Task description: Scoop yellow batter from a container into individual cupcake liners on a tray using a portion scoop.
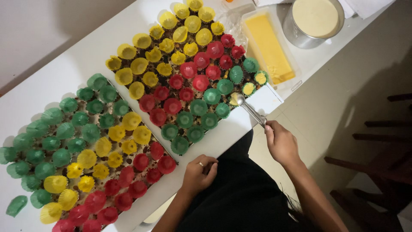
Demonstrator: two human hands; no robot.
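Spoon (249, 109) in right hand (281, 144) grip, bowl over cups (223, 109).

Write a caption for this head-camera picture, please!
Right hand spoons batter with a spoon into green cups; left hand rests on the table.

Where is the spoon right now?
In the head view, the spoon is held by the right hand, its bowl over green paper cups at the tray's near-right corner.

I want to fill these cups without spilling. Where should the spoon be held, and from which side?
Probably by the far end of the spoon handle, coming from the table edge, as the right hand does. The bowl carries batter and hangs over the green cups, so a rear grip likely keeps it level and the fingers clean.
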